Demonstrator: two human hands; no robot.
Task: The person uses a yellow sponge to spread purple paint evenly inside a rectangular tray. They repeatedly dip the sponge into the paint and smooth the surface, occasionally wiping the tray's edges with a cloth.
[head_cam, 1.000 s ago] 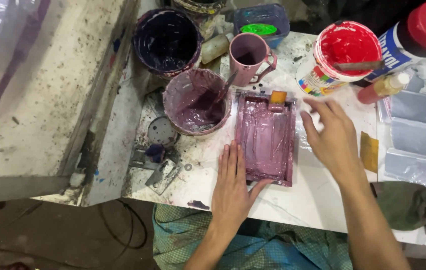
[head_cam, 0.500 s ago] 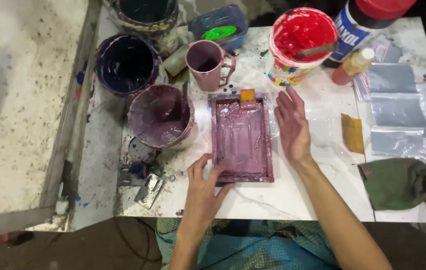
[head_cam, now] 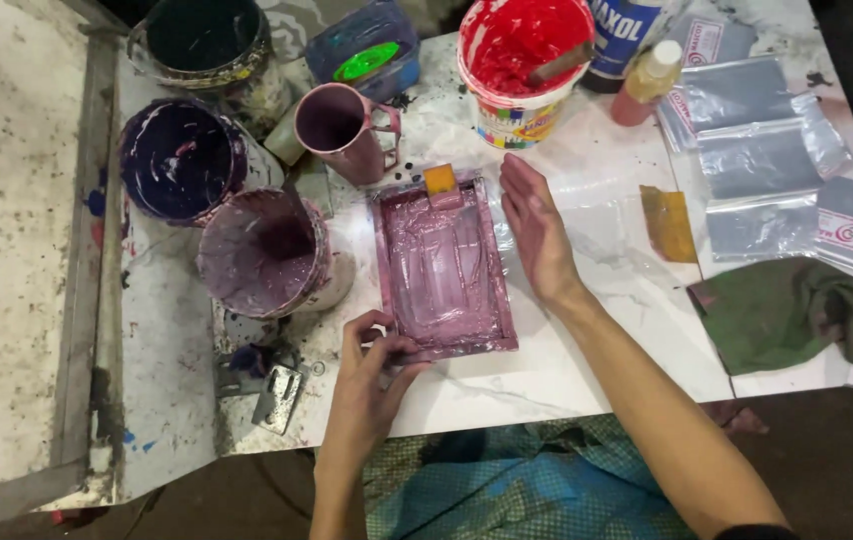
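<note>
The left hand (head_cam: 372, 365) pinches the tray (head_cam: 444, 268) at its 7 o'clock corner, and the right hand (head_cam: 537, 232) lies flat against its 3 o'clock side, steadying it.

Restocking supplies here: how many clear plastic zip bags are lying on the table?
4, possibly more overlapping: one at the top, one below it, one mid-right, and one lower, all right of the red paint bucket.

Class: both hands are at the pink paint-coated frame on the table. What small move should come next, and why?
Probably lift the frame slightly: the left hand pinches its near corner and the right hand lies flat along its right edge, so both sides are braced.
</note>
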